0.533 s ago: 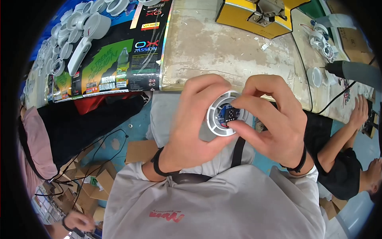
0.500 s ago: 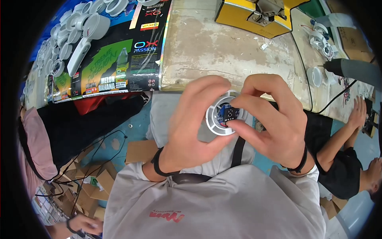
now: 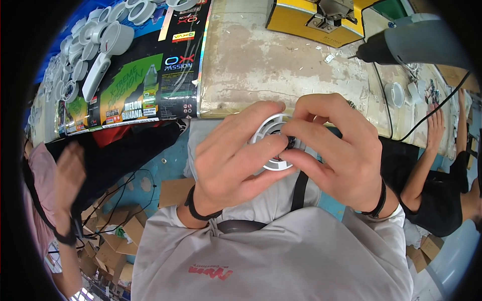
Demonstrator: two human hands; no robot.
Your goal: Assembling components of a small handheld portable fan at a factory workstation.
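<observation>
Both hands hold one white round part [image 3: 271, 145], just below the counter [image 3: 261, 65] edge, over the lap.
Left hand [image 3: 231, 160]: curled around the part's left and lower rim, thumb under it, fingers over the top left. Closed on it.
Right hand [image 3: 336, 150]: fingertips [image 3: 293, 140] pinched at the part's centre, on a small dark piece there; too covered to tell what it is. Rest of that hand covers the part's right side.
Part shows only between the two hands: ribbed white ring, face up toward the camera.
Around the part: drill [image 3: 411, 45] on the counter up and to the right, its cord trailing down; yellow box [image 3: 301, 22] straight above; printed sheet [image 3: 145, 80] up-left, with more white parts [image 3: 100, 35] lined beyond it. Another person's hand [image 3: 68, 175] is far left, blurred.
</observation>
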